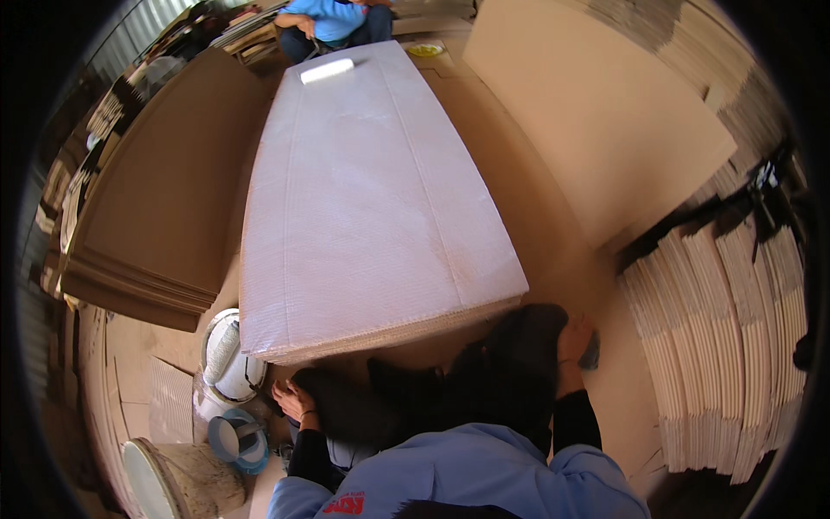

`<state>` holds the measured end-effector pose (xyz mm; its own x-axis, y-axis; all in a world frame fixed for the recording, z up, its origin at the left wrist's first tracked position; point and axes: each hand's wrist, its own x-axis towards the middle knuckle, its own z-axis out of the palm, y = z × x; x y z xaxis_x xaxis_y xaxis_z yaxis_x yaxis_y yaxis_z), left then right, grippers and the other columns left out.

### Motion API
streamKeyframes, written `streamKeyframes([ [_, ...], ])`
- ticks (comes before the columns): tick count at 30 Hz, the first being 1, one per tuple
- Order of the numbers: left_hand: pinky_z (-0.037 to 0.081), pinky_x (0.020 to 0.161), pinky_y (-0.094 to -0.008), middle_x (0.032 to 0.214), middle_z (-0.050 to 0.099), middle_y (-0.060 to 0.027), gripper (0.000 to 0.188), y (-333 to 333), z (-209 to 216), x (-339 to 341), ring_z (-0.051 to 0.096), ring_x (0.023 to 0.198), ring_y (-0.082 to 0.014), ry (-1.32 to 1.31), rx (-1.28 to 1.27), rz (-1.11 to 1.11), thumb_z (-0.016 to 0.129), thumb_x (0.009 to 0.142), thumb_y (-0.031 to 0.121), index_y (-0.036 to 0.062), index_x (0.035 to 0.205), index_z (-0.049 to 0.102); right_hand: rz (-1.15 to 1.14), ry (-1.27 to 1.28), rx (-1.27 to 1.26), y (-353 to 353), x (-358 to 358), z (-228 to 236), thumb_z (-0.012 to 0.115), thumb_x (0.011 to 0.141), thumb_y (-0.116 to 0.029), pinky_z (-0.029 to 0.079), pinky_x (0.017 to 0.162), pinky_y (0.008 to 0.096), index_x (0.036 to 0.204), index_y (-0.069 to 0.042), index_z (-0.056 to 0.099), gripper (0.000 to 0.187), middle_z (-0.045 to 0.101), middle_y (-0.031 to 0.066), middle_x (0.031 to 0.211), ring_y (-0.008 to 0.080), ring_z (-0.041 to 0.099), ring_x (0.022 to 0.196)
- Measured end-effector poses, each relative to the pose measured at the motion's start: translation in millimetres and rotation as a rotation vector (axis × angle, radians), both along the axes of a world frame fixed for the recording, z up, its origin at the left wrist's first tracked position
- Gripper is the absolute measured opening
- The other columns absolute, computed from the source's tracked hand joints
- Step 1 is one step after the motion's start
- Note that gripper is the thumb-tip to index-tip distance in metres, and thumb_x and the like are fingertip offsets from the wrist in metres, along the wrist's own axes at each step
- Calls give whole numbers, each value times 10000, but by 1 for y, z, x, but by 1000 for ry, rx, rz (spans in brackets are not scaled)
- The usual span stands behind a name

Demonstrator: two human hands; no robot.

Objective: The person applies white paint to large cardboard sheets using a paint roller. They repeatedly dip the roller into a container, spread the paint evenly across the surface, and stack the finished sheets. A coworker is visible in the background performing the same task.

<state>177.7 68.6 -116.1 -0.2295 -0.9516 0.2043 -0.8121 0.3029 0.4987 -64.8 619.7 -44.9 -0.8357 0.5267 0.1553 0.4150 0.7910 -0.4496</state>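
A stack of cardboard sheets lies before me, its top face coated whitish and wet-looking. My left hand hangs beside my left knee, fingers loosely bent and somewhat apart, with nothing visible in them. It is nearest to a white bucket, in which a white paint roller sits. Beside my right knee is my right hand, lowered and blurred, so its fingers cannot be made out. At the stack's far end, another white roller rests on the coated face, near a co-worker's hand.
Brown boards are piled on the left; a large cardboard sheet leans on the right. Folded cardboard bundles stand at the right. A dirty tub and a blue-rimmed container stand lower left. A co-worker crouches opposite.
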Motion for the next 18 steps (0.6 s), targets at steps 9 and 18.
streamKeyframes([
  [9, 332, 1047, -473, 1416, 392, -197, 532, 52, 34, 21, 383, 1303, -375, -223, 15, -350, 479, 945, 389, 49, 1350, 424, -5, -42, -170, -30, -11, -9, 467, 960, -307, 428, 955, 469, 1298, -40, 484, 431, 515, 207, 1306, 405, 533, 1137],
  [18, 240, 1097, -464, 1468, 340, -170, 588, 85, 57, 28, 316, 1361, -347, -282, 133, -590, 389, 966, 475, 79, 1401, 373, -16, -140, -204, -28, -13, -7, 488, 946, -317, 366, 1020, 471, 1317, -64, 494, 449, 497, 189, 1341, 376, 510, 1183],
])
